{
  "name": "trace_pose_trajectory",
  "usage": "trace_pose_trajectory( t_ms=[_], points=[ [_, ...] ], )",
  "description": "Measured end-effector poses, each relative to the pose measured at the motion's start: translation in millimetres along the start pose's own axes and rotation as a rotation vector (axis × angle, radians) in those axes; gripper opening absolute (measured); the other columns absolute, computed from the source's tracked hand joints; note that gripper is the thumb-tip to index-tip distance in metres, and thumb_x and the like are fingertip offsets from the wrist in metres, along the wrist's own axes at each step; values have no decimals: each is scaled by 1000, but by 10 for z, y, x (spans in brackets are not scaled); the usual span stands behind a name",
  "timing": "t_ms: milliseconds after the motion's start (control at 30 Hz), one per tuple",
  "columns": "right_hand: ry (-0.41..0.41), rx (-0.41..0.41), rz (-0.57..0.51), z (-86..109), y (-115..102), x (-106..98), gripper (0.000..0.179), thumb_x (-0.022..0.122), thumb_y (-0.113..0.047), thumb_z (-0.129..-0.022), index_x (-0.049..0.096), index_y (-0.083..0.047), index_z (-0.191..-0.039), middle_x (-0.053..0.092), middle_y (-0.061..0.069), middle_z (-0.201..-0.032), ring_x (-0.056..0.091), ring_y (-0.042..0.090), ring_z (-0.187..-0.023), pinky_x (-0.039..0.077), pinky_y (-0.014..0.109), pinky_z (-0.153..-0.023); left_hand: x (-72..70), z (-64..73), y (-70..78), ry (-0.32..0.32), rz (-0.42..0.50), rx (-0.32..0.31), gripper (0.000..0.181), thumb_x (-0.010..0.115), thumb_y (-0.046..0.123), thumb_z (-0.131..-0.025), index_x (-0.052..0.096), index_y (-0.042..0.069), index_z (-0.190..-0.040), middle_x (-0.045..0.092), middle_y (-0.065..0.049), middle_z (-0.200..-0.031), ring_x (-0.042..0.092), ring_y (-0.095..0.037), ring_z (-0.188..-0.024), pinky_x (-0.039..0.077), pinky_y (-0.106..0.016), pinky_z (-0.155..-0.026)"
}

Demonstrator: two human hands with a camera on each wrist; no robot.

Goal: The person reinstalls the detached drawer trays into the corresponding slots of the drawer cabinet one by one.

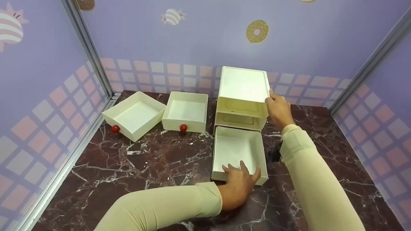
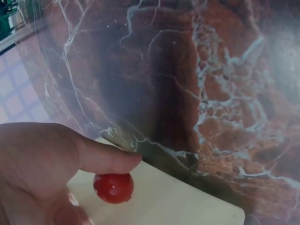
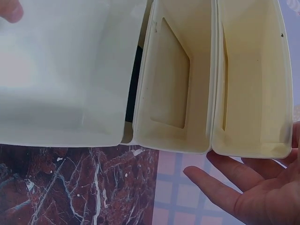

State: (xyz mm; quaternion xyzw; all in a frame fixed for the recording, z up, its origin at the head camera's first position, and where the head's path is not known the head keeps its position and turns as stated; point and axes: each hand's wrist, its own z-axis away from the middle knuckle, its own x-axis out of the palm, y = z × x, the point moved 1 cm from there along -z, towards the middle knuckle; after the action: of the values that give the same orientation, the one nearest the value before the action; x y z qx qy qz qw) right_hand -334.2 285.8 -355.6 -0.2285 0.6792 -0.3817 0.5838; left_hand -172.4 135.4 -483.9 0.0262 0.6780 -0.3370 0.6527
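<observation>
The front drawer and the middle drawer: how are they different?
The left hand reaches over the front drawer; no hand is at the middle drawer. The front drawer sits before the cabinet; the middle drawer stands left of it. Both are pale with a red knob.

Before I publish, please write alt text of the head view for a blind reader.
A person's left hand grips the front of a white rectangular drawer before a white boxy cabinet, which the right hand touches; leftward, two white drawers with round red knobs rest on dark red marble.

Purple walls (image 1: 212, 35), pink-white checks (image 1: 140, 65), dark marbled surface (image 1: 179, 163)
</observation>
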Motion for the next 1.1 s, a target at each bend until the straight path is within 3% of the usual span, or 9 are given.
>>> trace_pose_trajectory(
  t_ms=[167,267,367,467,600,767,900,1033,1100],
  points=[
    [-4,-8,7,7,-8,-2,55,37,-30,-102,36,-32,-156,48,16,-155,61,37,-112,64,41,-68,34,-90,-64,7,46,-9,48,34,34,-110,26,49,-156,54,-5,-153,66,-41,-121,58,-59,-88],
    [2,-10,-5,23,-17,-2,54,38,-29,-102,37,-32,-156,50,14,-153,61,36,-109,63,41,-67,87,-199,-150,12,69,11,52,35,30,-110,23,48,-157,51,-7,-155,63,-42,-126,56,-61,-93],
    [2,-3,-25,32,-16,0,54,38,-30,-102,37,-35,-156,51,14,-151,60,34,-103,61,40,-63,162,-298,-260,58,72,36,59,42,31,-108,19,44,-160,47,-8,-159,59,-43,-131,54,-61,-96],
    [0,3,-37,32,-13,-1,54,38,-30,-102,36,-35,-156,51,14,-150,60,34,-102,61,39,-61,249,-334,-339,116,98,47,71,52,33,-104,13,41,-163,35,-10,-165,46,-45,-142,48,-63,-106],
    [8,3,-33,23,-9,-11,55,39,-29,-101,37,-33,-156,51,13,-152,59,34,-106,59,35,-62,344,-215,-290,157,147,38,77,52,43,-103,3,44,-163,11,-10,-173,18,-46,-155,29,-72,-116],
    [23,-16,15,7,-2,-9,54,39,-28,-101,38,-30,-155,49,11,-155,57,33,-110,56,36,-72,453,130,-52,100,224,88,79,29,76,-98,-13,49,-159,-17,-6,-172,-3,-48,-157,20,-87,-105],
    [25,-36,50,5,-11,-12,54,38,-29,-102,38,-29,-155,45,8,-158,54,33,-118,54,41,-88,542,307,75,51,260,110,78,16,85,-92,-13,54,-157,-25,-3,-170,-6,-49,-156,25,-88,-101],
    [37,-54,74,8,-15,-13,52,37,-28,-102,42,-26,-154,47,10,-156,52,35,-121,49,49,-102,574,327,91,65,258,92,77,14,86,-91,-8,55,-158,-24,-3,-171,-5,-51,-156,27,-87,-102],
    [36,-49,70,10,-10,-7,52,37,-29,-102,43,-26,-154,49,12,-155,53,35,-120,50,50,-103,585,322,90,59,255,96,77,13,86,-91,-9,54,-158,-24,-4,-171,-5,-52,-155,26,-88,-102]
  ],
)
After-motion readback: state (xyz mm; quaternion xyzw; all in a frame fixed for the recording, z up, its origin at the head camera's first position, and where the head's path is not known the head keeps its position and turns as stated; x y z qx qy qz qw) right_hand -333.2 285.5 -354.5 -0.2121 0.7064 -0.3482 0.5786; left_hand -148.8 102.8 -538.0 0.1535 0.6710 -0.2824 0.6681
